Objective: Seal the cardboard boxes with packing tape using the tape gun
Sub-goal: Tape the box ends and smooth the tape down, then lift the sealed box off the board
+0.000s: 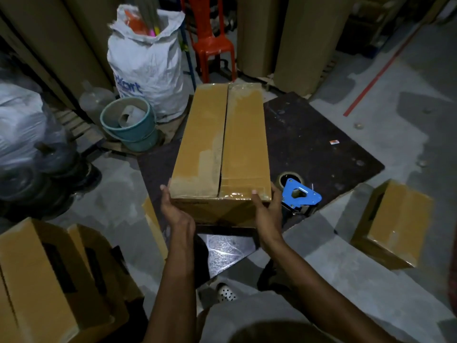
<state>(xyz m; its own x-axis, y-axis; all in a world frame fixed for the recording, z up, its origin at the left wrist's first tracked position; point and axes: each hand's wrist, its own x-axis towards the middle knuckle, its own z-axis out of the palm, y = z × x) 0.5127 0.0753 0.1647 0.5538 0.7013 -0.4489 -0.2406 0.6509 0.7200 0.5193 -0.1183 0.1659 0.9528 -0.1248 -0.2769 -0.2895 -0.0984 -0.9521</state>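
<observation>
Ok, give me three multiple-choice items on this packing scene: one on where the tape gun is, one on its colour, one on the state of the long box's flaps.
1. The tape gun lies: A on top of the box; B on the dark board, right of the box; C inside the box.
2. The tape gun's side plate is: A red; B green; C blue.
3. The box's top flaps are: A folded down flat; B standing upright; C torn off.

Answers: 1 B, it rests on the board beside the box's near right corner; 2 C, the plate shows bright blue; 3 A, both flaps lie level and meet along a centre seam.
</observation>
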